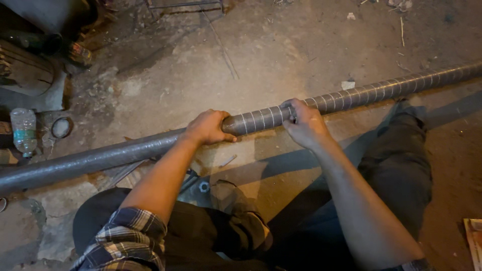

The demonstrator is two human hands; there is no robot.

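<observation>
Head view: you look down at your own two bare hands on a long grey metal pipe (261, 119) that runs from the lower left of the frame to the upper right, lying across above your legs.
Left hand: your left hand (207, 127) is clenched around the pipe at the centre of the frame, right where the plain part meets the banded part.
Right hand: your right hand (305, 123) wraps the pipe just right of centre, fingers (291, 106) curled over the top; whether they pinch a strand there is too small to tell.
Progress: judging from how it lies, the stretch from your left hand to the upper right carries evenly spaced pale rings, as if wrapped or marked; the stretch toward the lower left is bare, so about half looks left.
Materials: the pipe is round, dull and faintly rough; the rings are thin and light.
Floor: the cracked, dusty concrete floor (281, 45) has patches and scattered bits.
Around: a clear plastic bottle (23, 131) stands at the left edge, a small round ring-shaped object (62, 127) beside it.
Clothing: a checked sleeve (131, 236) sits at the lower left, dark trousers (401, 165) to the right.
</observation>
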